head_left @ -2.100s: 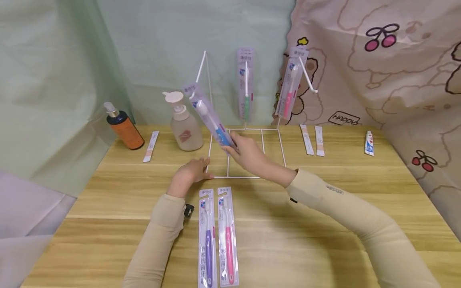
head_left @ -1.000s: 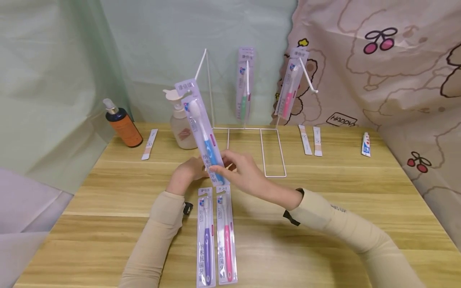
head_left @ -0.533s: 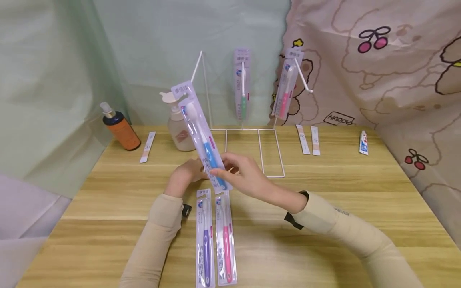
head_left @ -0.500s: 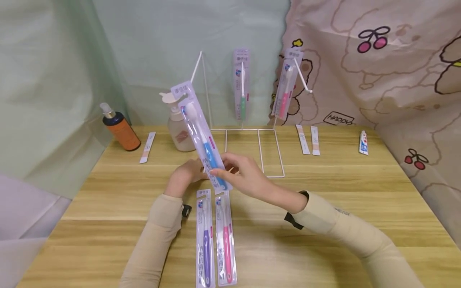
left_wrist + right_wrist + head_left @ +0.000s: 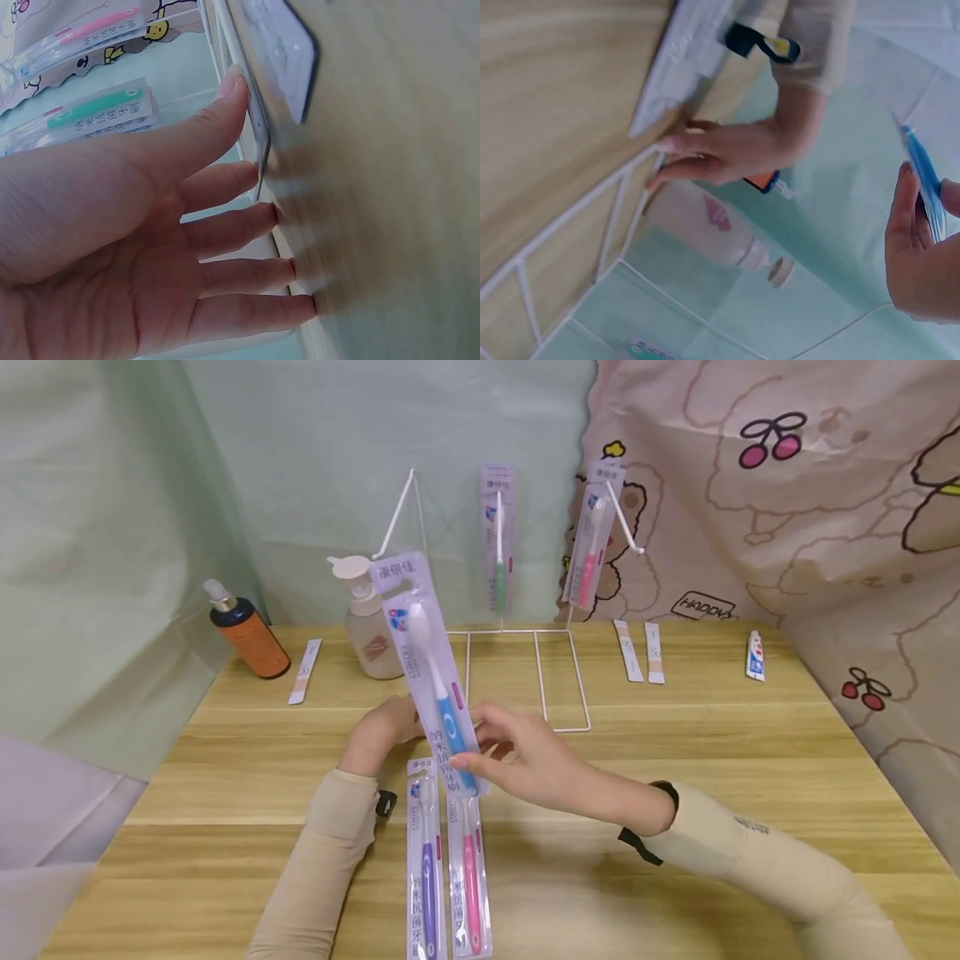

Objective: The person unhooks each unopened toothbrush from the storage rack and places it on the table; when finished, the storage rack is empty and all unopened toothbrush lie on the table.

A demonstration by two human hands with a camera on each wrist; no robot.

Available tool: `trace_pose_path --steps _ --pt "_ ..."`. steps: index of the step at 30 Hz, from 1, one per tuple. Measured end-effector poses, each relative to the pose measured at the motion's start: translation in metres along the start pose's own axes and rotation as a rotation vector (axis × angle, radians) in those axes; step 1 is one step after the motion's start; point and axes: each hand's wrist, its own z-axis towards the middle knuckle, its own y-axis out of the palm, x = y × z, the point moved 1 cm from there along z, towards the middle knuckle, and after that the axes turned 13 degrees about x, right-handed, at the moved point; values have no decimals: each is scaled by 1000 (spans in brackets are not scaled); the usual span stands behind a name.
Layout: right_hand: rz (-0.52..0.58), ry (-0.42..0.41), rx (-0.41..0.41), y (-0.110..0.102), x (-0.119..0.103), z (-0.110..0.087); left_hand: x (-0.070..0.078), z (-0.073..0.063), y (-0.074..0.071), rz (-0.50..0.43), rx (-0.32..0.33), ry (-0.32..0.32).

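The blue toothbrush pack [image 5: 435, 672] had come off the rack's left hook since the earliest look, and over the last half second it had dropped lower and drawn closer to the person. I could see the right hand [image 5: 528, 764] pinching it near the bottom, thumb across the front. The pack hung in the air above the table [image 5: 637, 893], face outward, its top leaning left.

The left hand [image 5: 384, 727] stayed at the near left corner of the white wire rack [image 5: 540, 681], fingers straight with their tips on the wood, thumb against the wire.

The rack stood by the middle of the table's far edge. From its hooks hung a green toothbrush pack [image 5: 507, 539] and, to the right, a pink toothbrush pack [image 5: 587, 547]. On the person's side of the rack, a purple toothbrush pack [image 5: 426, 868] and a second pink pack [image 5: 469, 877] lay side by side.

Toward the far left corner stood an orange-labelled spray bottle [image 5: 250, 635], then a flat sachet [image 5: 304, 672] and a pump bottle [image 5: 375, 647]. Two more sachets [image 5: 628, 652] lay right of the rack, and a small toothpaste tube [image 5: 755, 658] sat near the far right corner.
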Motion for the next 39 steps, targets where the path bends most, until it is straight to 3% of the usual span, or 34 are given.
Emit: trace_pose_path --steps 6,16,28,39 --pt "-51 144 -56 -10 12 -28 -1 2 2 37 -78 -4" --pt "6 305 -139 -17 37 -63 -7 7 -2 81 -85 21" --pt "197 736 -186 -33 58 -91 -5 8 4 62 -87 1" --pt "416 853 -257 -15 77 -112 -2 7 3 63 -91 -9"
